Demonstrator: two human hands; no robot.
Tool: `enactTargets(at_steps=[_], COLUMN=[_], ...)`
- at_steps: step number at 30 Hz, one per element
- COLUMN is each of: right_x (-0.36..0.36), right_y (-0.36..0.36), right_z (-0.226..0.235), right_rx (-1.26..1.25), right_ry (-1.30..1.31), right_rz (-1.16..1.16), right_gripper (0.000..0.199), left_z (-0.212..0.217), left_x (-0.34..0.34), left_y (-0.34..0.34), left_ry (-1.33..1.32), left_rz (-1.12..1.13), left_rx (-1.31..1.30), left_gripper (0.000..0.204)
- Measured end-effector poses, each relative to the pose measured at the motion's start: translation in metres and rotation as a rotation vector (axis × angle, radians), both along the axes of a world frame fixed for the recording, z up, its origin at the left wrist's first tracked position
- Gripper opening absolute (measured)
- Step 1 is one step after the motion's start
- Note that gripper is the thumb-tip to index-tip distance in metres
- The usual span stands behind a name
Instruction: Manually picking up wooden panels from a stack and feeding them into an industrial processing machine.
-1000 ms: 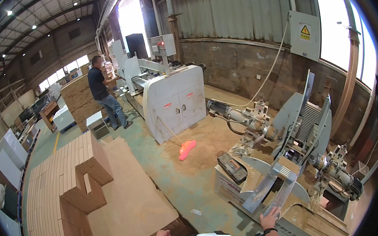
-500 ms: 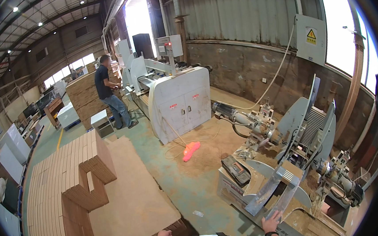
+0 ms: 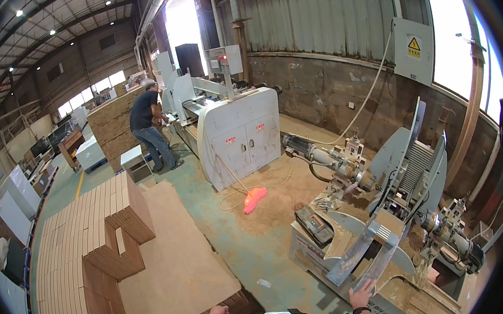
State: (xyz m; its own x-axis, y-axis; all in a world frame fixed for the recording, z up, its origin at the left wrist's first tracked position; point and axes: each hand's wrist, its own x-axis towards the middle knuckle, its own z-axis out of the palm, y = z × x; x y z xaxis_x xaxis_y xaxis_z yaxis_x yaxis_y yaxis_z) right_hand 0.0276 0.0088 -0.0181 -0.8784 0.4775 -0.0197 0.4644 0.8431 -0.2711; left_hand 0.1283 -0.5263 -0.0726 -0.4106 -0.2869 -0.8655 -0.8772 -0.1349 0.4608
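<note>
My left hand [image 3: 219,313], a dark band on its wrist, hangs beside the near edge of a low stack of flat brown boards [image 3: 180,269]. Its fingers look loosely curled, with nothing visible in them. My right hand [image 3: 361,295], with a dark watch on the wrist, lies with fingers spread on the metal guide rail [image 3: 384,264] of a woodworking machine [image 3: 397,207]. Between two upright guard plates, a ribbed part of that machine slopes upward. Closely stacked brown strips [image 3: 64,248] stand in stepped rows on the left of the boards.
An orange-pink broom head [image 3: 255,200] lies on the dusty floor by a white machine cabinet [image 3: 244,137]. A dark, dusty box-shaped thing [image 3: 314,226] sits on the near machine's corner. Farther back, a person [image 3: 150,126] works beside a tall board stack [image 3: 110,129].
The person in the back has bent forward toward the far machine, arms reaching lower. My hands and the nearby things show almost no movement.
</note>
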Motion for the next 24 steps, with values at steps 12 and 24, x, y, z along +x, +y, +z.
enactTargets(at_steps=[12, 24], right_x=[0.002, 0.002], right_y=[0.001, -0.001], right_z=[0.0, 0.006], right_rx=[0.023, -0.018], right_ry=[0.049, 0.003], right_rz=[0.002, -0.014], right_gripper=[0.094, 0.095], left_z=[0.002, 0.002], left_x=[0.0, -0.003], left_y=[0.001, 0.002], left_ry=[0.031, 0.036], left_rz=[-0.005, -0.015], left_rx=[0.024, 0.022], left_gripper=[0.029, 0.025])
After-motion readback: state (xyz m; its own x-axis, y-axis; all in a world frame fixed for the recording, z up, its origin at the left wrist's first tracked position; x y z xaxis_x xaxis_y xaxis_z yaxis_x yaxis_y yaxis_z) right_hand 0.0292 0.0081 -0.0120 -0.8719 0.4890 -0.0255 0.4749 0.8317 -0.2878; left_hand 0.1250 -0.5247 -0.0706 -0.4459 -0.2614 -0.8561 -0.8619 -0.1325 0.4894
